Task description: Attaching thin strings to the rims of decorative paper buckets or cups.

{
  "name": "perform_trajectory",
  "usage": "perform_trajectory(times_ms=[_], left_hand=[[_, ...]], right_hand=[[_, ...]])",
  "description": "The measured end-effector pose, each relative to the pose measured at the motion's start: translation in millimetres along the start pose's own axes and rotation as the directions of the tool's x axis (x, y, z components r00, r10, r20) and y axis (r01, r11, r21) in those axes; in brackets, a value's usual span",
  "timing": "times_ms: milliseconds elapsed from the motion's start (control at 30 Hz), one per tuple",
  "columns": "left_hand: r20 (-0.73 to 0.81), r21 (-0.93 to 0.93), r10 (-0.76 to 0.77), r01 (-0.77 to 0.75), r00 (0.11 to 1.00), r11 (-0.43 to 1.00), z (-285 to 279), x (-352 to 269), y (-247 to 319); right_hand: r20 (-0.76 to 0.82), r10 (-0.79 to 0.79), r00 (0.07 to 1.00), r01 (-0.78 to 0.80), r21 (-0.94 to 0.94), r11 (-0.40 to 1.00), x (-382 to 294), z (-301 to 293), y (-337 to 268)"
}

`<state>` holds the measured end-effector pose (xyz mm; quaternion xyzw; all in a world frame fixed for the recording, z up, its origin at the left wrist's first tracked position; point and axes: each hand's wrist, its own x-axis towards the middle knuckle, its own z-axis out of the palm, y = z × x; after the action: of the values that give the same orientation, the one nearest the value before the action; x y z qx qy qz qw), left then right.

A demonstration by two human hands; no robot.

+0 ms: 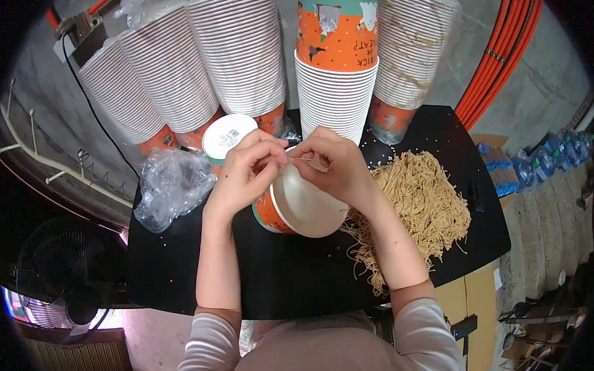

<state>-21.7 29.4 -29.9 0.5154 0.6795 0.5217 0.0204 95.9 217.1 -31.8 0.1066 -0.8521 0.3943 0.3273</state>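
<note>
A paper bucket with an orange and green print (308, 206) lies tilted on the black table, its white inside facing me. At its upper rim my left hand (253, 166) and my right hand (328, 162) are close together, with a thin tan cord pinched in the right fingertips. The left fingertips are pressed together at the rim; whether they grip the cord or the rim is hard to tell. To the right lies a heap of tan cords (420, 206). An upside-down bucket (229, 133) is behind my left hand, beside a crumpled clear plastic bag (170, 187).
Behind my hands rises a tall stack of nested paper buckets (333, 97). Several plastic-wrapped stacks (243, 49) lean along the wall, another wrapped stack (410, 46) at right. A fan (74, 275) is at lower left. Small beads are scattered on the black table (283, 279).
</note>
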Motion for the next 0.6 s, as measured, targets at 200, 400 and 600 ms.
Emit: perform_trajectory(times_ms=[200,400,600], left_hand=[[-0.032,0.039,0.046,-0.044,0.998,0.998,2.2,0.2,-0.4],[-0.06,0.101,0.076,-0.07,0.995,0.992,4.9,0.5,1.6],[-0.073,0.159,0.081,-0.069,0.994,0.985,6.7,1.8,-3.8]], right_hand=[[-0.017,-0.003,1.0,0.003,-0.009,1.0,1.0,1.1,0.1],[-0.021,0.022,1.0,-0.022,0.015,1.0,0.1,1.4,0.7],[-0.022,0.006,1.0,-0.005,0.029,1.0,-0.4,4.1,3.5]])
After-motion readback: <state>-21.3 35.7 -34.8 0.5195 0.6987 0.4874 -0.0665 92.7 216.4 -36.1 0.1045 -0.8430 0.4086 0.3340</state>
